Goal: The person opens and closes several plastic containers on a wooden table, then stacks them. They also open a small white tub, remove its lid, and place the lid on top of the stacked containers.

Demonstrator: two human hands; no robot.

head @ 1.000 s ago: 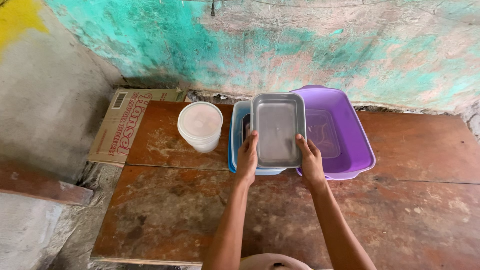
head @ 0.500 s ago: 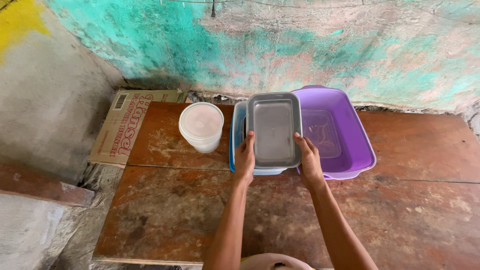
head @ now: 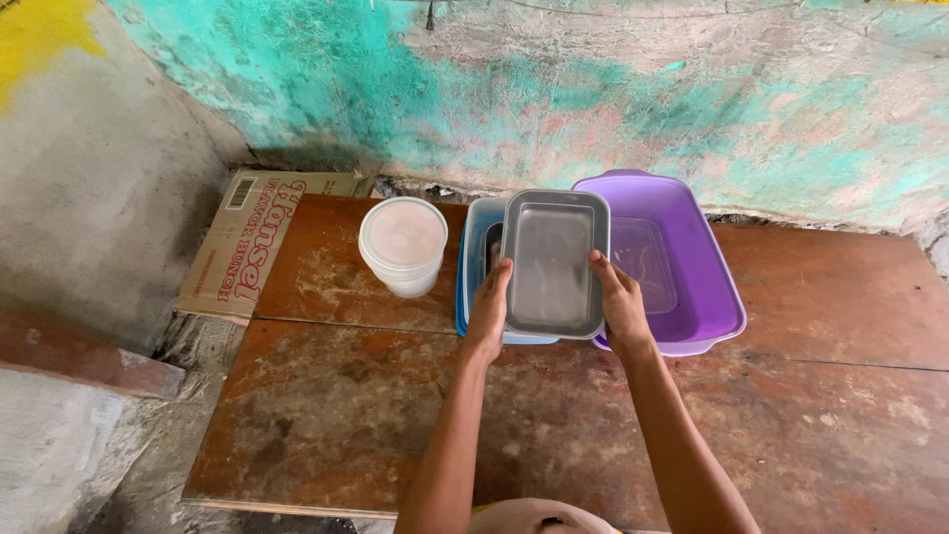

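Both hands, left hand [head: 488, 314] and right hand [head: 621, 309], still grip the grey lid [head: 554, 261], barely shifted.

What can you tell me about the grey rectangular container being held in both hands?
The grey container is a shallow rectangular tub with rounded corners and a raised rim, seemingly translucent plastic. Its open side faces the camera and it looks empty. The left hand grips its near left edge, the right hand its near right edge. It sits over the blue container, between the white lidded tub and the purple basin; whether it rests on the blue one is unclear.
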